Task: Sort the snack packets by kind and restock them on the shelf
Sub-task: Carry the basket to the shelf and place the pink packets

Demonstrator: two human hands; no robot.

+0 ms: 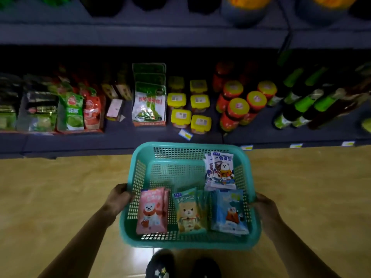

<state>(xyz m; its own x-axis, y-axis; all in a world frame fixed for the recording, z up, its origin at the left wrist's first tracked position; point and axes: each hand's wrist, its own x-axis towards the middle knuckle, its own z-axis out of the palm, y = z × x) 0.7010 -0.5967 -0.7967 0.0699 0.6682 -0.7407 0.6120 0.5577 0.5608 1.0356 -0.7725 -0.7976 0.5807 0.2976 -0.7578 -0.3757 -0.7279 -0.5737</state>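
Note:
A teal plastic basket (186, 149) is held above the floor in front of the shelf. My left hand (119, 199) grips its left rim and my right hand (265, 207) grips its right rim. Inside lie snack packets grouped by kind: pink packets (152, 210) at the near left, green packets with a bear (189, 211) in the middle, blue packets (228, 211) at the near right, and white-and-blue packets (221, 170) leaning at the far right. The bottom shelf (120, 141) lies just beyond the basket.
The bottom shelf holds bagged goods (72, 111), a stack of green-white packets (149, 105), yellow-lidded tubs (180, 117), red jars (236, 109) and green-labelled bottles (301, 105). A higher shelf (140, 35) overhangs. Below the basket are a wooden floor (60, 187) and my dark shoes (160, 263).

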